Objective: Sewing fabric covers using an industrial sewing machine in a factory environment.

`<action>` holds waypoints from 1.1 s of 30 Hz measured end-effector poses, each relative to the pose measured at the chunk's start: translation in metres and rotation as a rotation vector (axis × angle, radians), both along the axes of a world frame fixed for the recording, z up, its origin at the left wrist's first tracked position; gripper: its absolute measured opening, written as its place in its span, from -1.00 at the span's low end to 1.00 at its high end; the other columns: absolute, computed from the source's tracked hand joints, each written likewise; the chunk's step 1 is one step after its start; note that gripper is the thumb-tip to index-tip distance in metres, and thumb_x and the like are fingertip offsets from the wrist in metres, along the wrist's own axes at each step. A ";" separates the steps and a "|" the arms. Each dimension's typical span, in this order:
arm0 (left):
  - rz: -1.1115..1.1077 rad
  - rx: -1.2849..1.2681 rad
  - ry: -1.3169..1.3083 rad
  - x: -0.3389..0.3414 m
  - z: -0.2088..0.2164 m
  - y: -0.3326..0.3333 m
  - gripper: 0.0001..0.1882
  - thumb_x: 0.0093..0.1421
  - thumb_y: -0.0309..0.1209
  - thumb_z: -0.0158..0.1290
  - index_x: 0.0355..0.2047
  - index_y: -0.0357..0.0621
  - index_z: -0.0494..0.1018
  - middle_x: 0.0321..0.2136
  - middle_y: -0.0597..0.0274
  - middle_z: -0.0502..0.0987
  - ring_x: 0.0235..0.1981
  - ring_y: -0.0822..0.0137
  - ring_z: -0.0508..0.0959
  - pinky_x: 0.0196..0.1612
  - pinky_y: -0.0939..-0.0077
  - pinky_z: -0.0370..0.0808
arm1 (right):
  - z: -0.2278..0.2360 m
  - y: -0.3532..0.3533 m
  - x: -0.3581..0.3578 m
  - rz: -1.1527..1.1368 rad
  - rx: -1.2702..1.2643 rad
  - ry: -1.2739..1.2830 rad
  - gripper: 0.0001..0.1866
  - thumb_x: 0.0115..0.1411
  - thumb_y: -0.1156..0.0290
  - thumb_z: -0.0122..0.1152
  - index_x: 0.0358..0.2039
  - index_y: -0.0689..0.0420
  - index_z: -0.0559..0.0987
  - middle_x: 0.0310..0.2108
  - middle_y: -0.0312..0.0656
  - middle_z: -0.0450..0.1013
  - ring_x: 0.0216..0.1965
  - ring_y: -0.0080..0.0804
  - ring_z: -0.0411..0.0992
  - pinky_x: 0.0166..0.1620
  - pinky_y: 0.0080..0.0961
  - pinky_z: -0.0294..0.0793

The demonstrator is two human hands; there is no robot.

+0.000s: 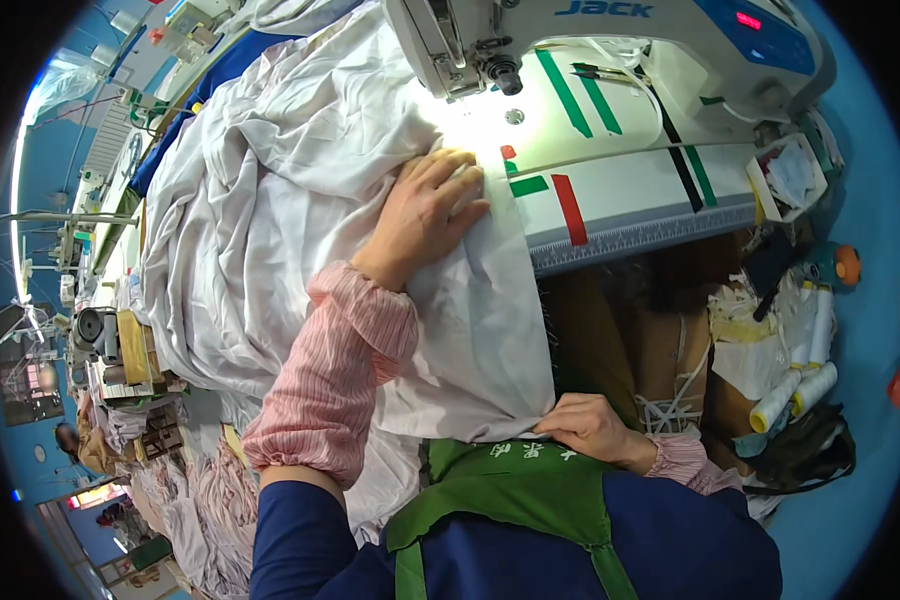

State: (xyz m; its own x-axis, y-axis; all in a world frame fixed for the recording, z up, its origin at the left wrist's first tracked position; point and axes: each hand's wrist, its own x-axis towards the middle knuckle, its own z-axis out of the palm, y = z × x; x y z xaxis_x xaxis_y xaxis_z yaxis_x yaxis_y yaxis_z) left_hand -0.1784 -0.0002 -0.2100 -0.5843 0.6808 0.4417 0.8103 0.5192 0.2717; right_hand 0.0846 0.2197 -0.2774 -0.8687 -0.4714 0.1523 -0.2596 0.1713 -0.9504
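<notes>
We see a white cloth (270, 220) spread in folds over the left part of the surface (660, 175), its near portion draping toward the wearer's green apron (510, 490); its straight right edge runs from the brightly lit needle area of the sewing machine (660, 50) down to the lap. We find the left hand (428, 208) laid flat on the cloth just beside that area, its fingers extended and gripping nothing; the right hand (595, 430), near the apron, appears to pinch the lower end of the same edge between thumb and fingers. We judge the work at the machine to be under way and unfinished; the length of edge between the needle area and the right hand seems left to do; glare hides the needle point, and we can make out no stitching, so we cannot tell how much is done.
</notes>
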 end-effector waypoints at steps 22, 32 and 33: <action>-0.030 -0.036 0.006 -0.156 -0.013 -0.021 -0.82 0.10 -0.43 0.05 -0.30 -0.22 0.53 -0.11 0.11 0.49 0.03 0.07 0.40 0.08 0.25 0.33 | 0.028 -0.011 -0.115 -0.150 0.030 0.195 -0.71 -0.19 0.74 0.32 -0.38 0.19 0.63 -0.46 -0.19 0.56 -0.43 -0.28 0.51 -0.37 -0.46 0.51; -0.003 -0.070 0.211 -0.238 -0.034 -0.043 -0.78 0.13 -0.40 0.04 -0.23 -0.18 0.51 -0.14 0.07 0.53 -0.07 0.06 0.50 -0.03 0.24 0.42 | 0.059 -0.018 -0.163 -0.227 0.122 0.292 -0.67 -0.21 0.76 0.29 -0.36 0.20 0.61 -0.41 -0.19 0.56 -0.43 -0.25 0.49 -0.37 -0.42 0.48; 0.006 -0.077 0.202 -0.245 -0.034 -0.042 -0.78 0.13 -0.39 0.04 -0.22 -0.18 0.50 -0.14 0.07 0.53 -0.07 0.06 0.50 -0.02 0.24 0.42 | 0.062 -0.019 -0.168 -0.224 0.126 0.296 -0.67 -0.21 0.76 0.29 -0.36 0.20 0.61 -0.41 -0.19 0.56 -0.43 -0.25 0.49 -0.37 -0.42 0.48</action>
State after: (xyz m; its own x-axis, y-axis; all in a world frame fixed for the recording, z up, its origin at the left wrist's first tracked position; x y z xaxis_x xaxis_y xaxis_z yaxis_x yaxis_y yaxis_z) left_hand -0.4230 -0.0422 -0.2437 -0.4931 0.7141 0.4969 0.8413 0.5369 0.0632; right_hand -0.0837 0.2005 -0.2155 -0.8791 -0.3065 0.3650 -0.4627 0.3652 -0.8078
